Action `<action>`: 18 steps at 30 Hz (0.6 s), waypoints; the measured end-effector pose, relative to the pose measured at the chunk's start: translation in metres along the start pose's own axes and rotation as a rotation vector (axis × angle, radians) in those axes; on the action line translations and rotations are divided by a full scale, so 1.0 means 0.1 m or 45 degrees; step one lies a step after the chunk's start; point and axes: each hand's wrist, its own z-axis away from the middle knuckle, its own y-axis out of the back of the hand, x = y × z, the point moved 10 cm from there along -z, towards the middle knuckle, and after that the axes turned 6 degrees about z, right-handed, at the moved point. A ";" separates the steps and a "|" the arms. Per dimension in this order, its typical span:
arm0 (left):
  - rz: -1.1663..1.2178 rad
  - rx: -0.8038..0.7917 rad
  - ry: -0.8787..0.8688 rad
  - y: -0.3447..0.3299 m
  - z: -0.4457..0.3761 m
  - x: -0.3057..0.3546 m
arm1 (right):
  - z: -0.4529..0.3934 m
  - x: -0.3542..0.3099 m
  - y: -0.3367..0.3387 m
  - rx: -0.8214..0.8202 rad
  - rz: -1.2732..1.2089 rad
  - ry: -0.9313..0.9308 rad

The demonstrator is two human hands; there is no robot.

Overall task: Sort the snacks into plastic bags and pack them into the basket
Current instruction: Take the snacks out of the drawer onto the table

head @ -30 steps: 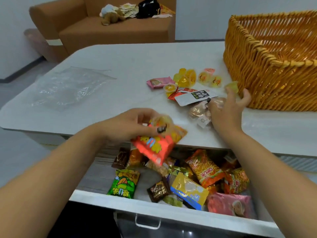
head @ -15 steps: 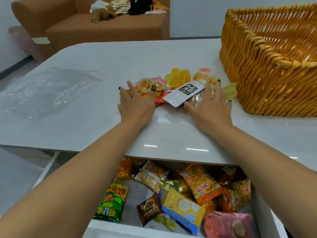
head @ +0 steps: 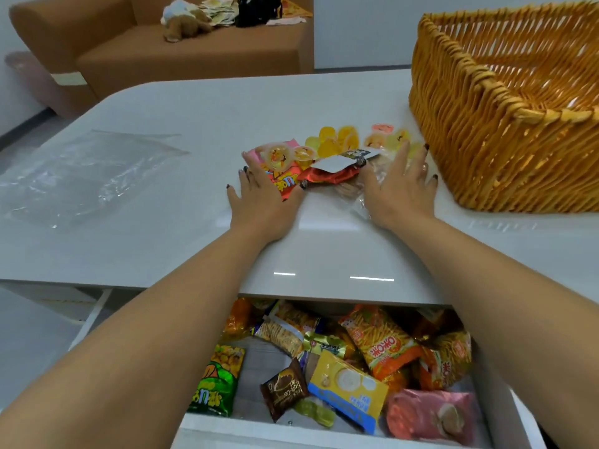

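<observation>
On the table point(head: 194, 228), the left hand point(head: 262, 196) and right hand point(head: 398, 186) lie flat, fingers straight and spread, flanking a snack pile point(head: 324, 160). The wicker basket point(head: 486, 124) stands far right, its visible inside bare. A plastic bag point(head: 84, 176) lies flat at left. The open drawer point(head: 291, 429) nearby holds mixed snack packets point(head: 379, 345).

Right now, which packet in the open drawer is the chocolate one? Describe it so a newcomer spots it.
Start at the open drawer below the tabletop. Near its front edge, between the green packet and the yellow-and-blue packet, lies the chocolate packet: small and the only dark brown wrapper there.
</observation>
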 end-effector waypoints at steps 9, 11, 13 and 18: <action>0.426 0.211 0.127 0.23 0.15 -0.12 | 0.18 0.05 0.31 0.198 -0.515 0.077; 0.499 0.171 0.075 0.26 0.31 -0.09 | 0.47 0.04 0.39 0.206 -0.474 0.195; 0.457 0.015 -0.086 0.24 0.54 0.04 | 0.83 -0.08 0.44 0.161 -0.338 0.417; 0.295 -0.433 -0.341 0.17 1.15 0.17 | 1.77 -0.26 0.37 -0.014 -0.129 0.885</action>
